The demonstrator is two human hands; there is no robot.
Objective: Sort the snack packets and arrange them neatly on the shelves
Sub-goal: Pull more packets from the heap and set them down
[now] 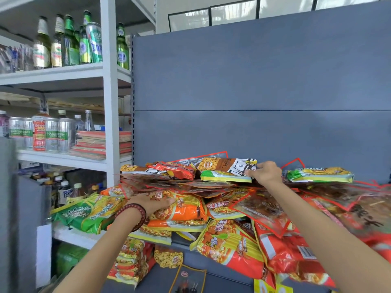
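Here, the right hand (265,172) pinches the right end of a brown-and-white plastic peanut packet (226,164) atop the heaped pile (262,210), its length running leftward from the grip. The left hand (155,203) rests flat on an orange noodle packet (184,210), lower down.

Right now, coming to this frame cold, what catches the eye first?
A jumbled heap of snack packets, orange, red and green, fills the lower middle and right of the view. At its top the right hand has its grip on a peanut packet. Green beer bottles stand on the white rack at upper left.
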